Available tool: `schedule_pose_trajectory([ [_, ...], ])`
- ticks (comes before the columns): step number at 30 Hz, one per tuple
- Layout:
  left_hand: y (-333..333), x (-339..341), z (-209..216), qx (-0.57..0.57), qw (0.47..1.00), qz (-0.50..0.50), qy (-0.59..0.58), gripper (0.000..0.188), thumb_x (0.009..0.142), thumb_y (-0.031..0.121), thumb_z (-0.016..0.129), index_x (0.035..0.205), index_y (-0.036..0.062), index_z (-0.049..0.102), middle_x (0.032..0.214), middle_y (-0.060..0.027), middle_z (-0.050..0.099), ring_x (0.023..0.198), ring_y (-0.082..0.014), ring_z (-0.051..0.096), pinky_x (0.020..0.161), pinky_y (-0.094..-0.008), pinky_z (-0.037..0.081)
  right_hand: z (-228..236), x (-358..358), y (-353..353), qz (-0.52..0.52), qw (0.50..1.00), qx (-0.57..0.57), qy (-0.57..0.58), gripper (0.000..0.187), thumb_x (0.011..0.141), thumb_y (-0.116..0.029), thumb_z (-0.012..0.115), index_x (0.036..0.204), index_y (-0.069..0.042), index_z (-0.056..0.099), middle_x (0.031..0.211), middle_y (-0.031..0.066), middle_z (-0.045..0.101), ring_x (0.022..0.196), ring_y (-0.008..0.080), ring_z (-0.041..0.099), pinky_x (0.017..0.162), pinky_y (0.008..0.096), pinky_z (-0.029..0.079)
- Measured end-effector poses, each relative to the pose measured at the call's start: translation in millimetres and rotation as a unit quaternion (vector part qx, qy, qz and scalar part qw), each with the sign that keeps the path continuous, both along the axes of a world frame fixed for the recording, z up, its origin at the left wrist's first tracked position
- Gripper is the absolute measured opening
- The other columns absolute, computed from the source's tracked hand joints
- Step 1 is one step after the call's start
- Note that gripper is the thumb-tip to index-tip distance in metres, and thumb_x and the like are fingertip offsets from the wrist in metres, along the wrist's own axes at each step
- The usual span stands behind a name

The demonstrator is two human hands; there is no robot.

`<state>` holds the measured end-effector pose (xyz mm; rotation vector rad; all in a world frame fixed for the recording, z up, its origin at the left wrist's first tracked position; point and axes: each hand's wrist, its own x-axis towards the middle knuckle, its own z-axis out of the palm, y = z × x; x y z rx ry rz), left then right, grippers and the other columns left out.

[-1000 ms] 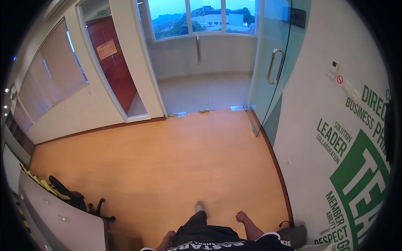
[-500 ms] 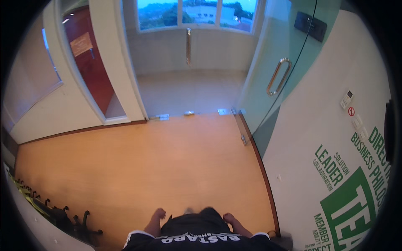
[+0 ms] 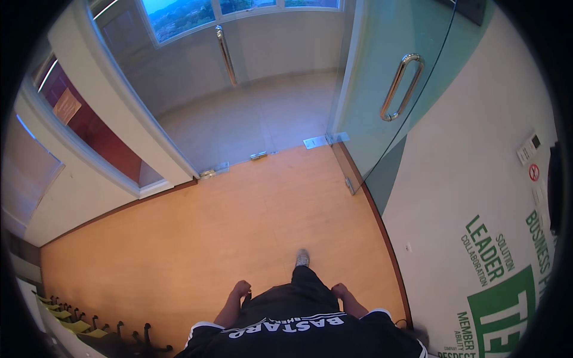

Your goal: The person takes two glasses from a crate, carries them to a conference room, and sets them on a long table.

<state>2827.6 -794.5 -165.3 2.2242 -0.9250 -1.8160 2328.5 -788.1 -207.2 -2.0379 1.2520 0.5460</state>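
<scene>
Both of my arms hang beside my dark shorts (image 3: 283, 304). My left hand (image 3: 241, 289) is curled closed by the left hip, with nothing visible in it. By the right hip, my right hand (image 3: 339, 290) is also curled, its fingers partly hidden, and no object shows there. A grey shoe (image 3: 302, 258) is stepped forward on the wooden floor (image 3: 239, 227). Ahead are a glass door (image 3: 367, 101) with a long metal loop handle (image 3: 394, 88), swung open at the right, and a glass panel with an upright metal handle (image 3: 225, 55). Neither hand touches them.
A white wall (image 3: 459, 149) with green lettering runs along the right. Several wheeled chairs (image 3: 77, 326) stand at the lower left. Metal floor fittings (image 3: 258, 156) line the glass threshold, with windows (image 3: 250, 5) beyond. A reddish door (image 3: 95, 134) shows behind a narrow pane.
I have moved forward and my view has turned, so the doorway looks nearer and tilted. One foot now shows ahead of me. Both hands stay beside my hips.
</scene>
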Motion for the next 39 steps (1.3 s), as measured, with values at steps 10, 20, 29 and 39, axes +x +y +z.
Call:
schedule_pose_trajectory([
  [10, -98, -66, 98, -0.225, 0.965, -0.101, -0.086, 0.036, 0.078, 0.033, 0.060, 0.087, -0.0008, 0.069, 0.086, -0.0210, 0.067, 0.078, -0.0278, 0.066, 0.069, -0.0378, 0.052, 24, -26, -319, -0.144, 0.983, 0.003, -0.114, 0.046, 0.073, -0.019, 0.072, 0.116, -0.011, 0.059, 0.124, 0.0206, 0.047, 0.112, 0.0356, 0.049, 0.093, 0.0399, 0.045],
  [20, -311, -26, 23, 0.141, 0.973, 0.181, 0.004, 0.027, 0.087, 0.015, 0.051, 0.109, -0.0005, 0.051, 0.094, -0.0183, 0.064, 0.066, -0.0286, 0.063, 0.053, -0.0390, 0.052, 3, -54, -439, -0.293, 0.930, 0.165, -0.151, 0.072, 0.078, -0.032, 0.068, 0.136, -0.007, 0.032, 0.138, 0.0203, 0.031, 0.122, 0.0359, 0.040, 0.094, 0.0424, 0.046],
  [29, -662, -103, -4, 0.039, 0.997, 0.018, 0.064, 0.022, 0.086, 0.016, 0.049, 0.101, -0.0001, 0.054, 0.078, -0.0169, 0.062, 0.059, -0.0263, 0.062, 0.050, -0.0369, 0.050, 77, -95, -515, -0.680, 0.627, 0.337, -0.176, 0.096, 0.082, -0.074, 0.037, 0.147, -0.011, 0.006, 0.153, 0.0158, -0.002, 0.140, 0.0368, 0.003, 0.102, 0.0557, 0.032],
  [39, -921, -198, 65, -0.127, 0.973, -0.102, 0.163, 0.027, 0.086, 0.026, 0.058, 0.102, 0.0047, 0.055, 0.085, -0.0087, 0.062, 0.067, -0.0173, 0.062, 0.059, -0.0306, 0.050, 63, -53, -742, -0.582, 0.660, 0.392, -0.269, 0.099, 0.081, -0.078, 0.018, 0.128, 0.003, 0.048, 0.124, 0.0159, 0.056, 0.122, 0.0272, 0.047, 0.102, 0.0374, 0.038],
])
